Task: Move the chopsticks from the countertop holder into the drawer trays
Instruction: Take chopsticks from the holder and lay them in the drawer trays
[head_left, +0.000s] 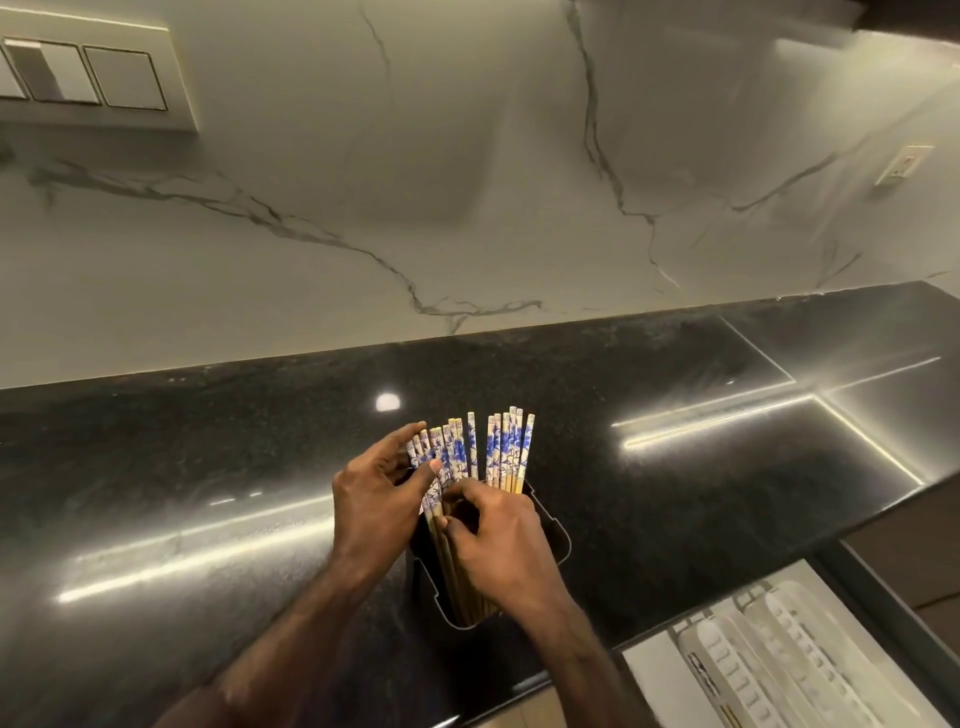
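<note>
Bunch of wooden chopsticks (470, 457) with blue-and-white floral tops, standing upright and fanned out in a black holder (556, 540) on the countertop. Left-hand fingers (410, 441) wrap the leftmost sticks, right-hand fingers (467, 493) pinch a few mid-shaft. White slotted drawer trays (779, 660) sit well right of both.

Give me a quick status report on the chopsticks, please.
Left hand and right hand gripping blue-patterned bamboo chopsticks inside black countertop holder. White drawer trays open at right. Nothing in the way.
</note>
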